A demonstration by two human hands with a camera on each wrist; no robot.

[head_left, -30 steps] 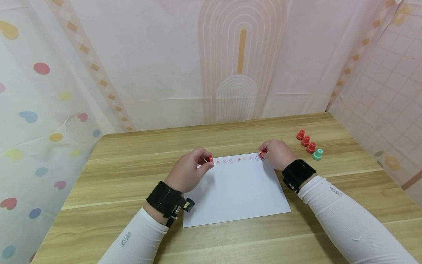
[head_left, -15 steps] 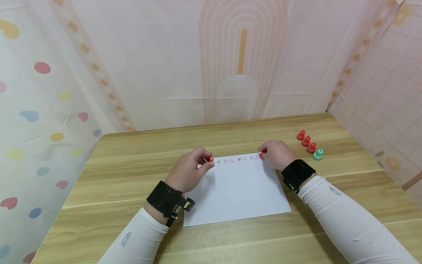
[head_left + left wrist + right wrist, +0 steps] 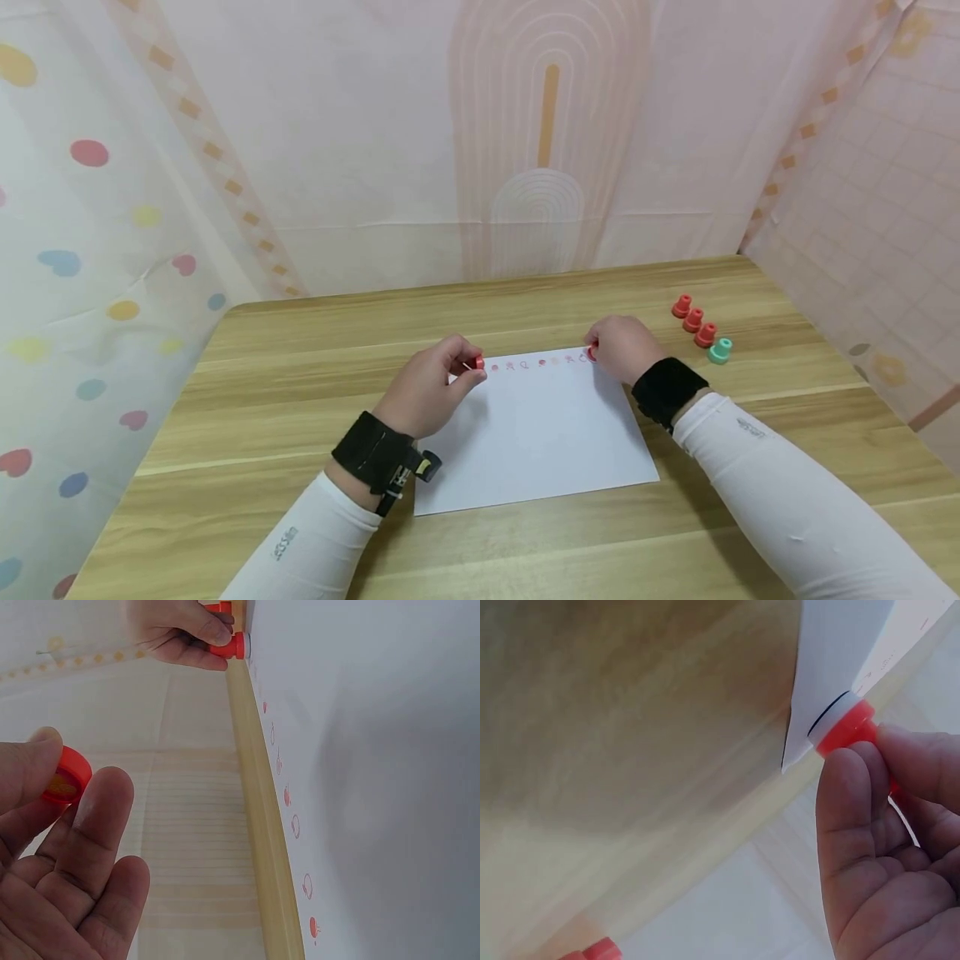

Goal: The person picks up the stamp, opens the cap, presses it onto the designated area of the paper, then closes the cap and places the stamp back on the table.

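The right hand (image 3: 624, 348) pinches a small red stamp (image 3: 845, 725) between its curled fingers and thumb, and the stamp's white face is pressed flat on the sheet of white paper (image 3: 536, 433), near the paper's far right corner. The left hand (image 3: 431, 389) holds a red cap (image 3: 66, 776) between the thumb and the fingertips, just above the far left corner of the paper; the cap does not touch the paper. A row of small red prints (image 3: 538, 362) runs along the far edge of the paper, between the two hands. The paper lies on a wooden table (image 3: 247, 392). To the right of the right hand, well apart from the paper, three red stamps (image 3: 693, 320) and one green stamp (image 3: 719, 351) stand in a short line.
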